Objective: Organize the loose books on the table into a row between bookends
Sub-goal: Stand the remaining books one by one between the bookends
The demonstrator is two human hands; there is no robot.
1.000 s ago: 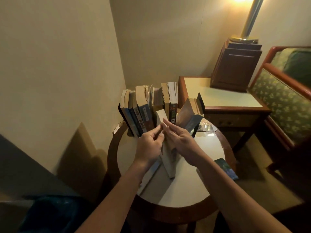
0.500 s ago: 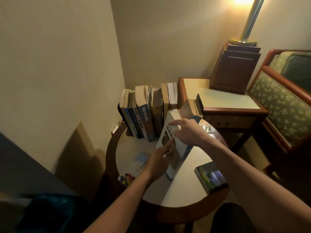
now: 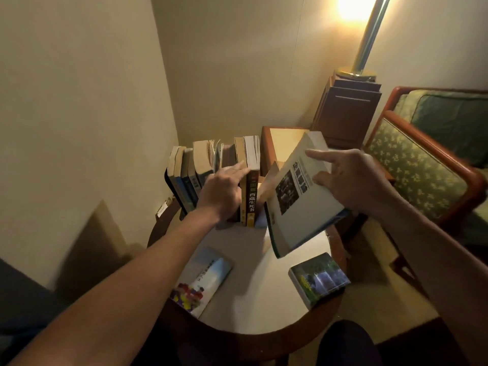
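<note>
Grips white book (image 3: 298, 196) in right hand (image 3: 353, 180), fingers spread and clamped on its cover, tilted in air over table (image 3: 250, 313). Presses left hand (image 3: 224, 194), fingers straight and together, against row (image 3: 211, 165) at far edge. Leaves narrow gap right of row. Shows pale book (image 3: 203, 278) overhanging near-left rim, green book (image 3: 319, 280) flat at right rim.

A: Legible text?
B: On book spine (image 3: 252, 199): "西藏生死书", vertical, black on yellow.
A: Elsewhere?
B: On white book (image 3: 298, 196) cover: large dark characters, too blurred to read.
</note>
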